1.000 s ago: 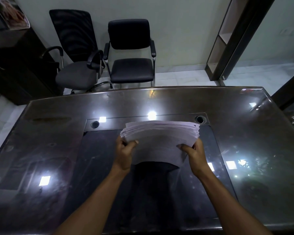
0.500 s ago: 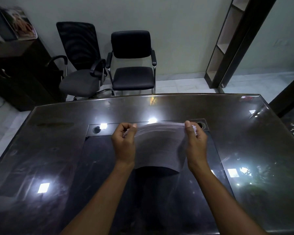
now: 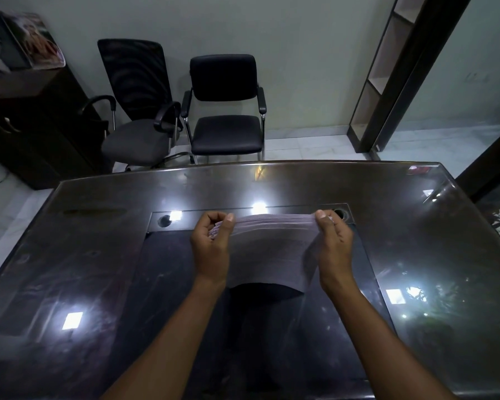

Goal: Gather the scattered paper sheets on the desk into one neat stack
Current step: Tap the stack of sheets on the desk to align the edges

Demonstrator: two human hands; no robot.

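Note:
A stack of pale paper sheets (image 3: 269,249) stands upright on its lower edge over the middle of the dark glass-topped desk (image 3: 98,255), its face turned toward me. My left hand (image 3: 211,243) grips the stack's left side, thumb at the top corner. On the opposite side my right hand (image 3: 334,243) holds the right edge the same way. The sheets' top edges lie close together in a slightly fanned band. No loose sheets show elsewhere on the desk.
Two round cable holes (image 3: 165,220) (image 3: 339,213) sit in the desk beyond the stack. Two black chairs (image 3: 225,108) (image 3: 140,111) stand past the far edge. A dark cabinet (image 3: 26,119) is at the left, a shelf unit (image 3: 387,70) at the right.
The stack went from lying fanned and tilted in my hands to standing upright. Both hands slid from its lower corners up to its top corners.

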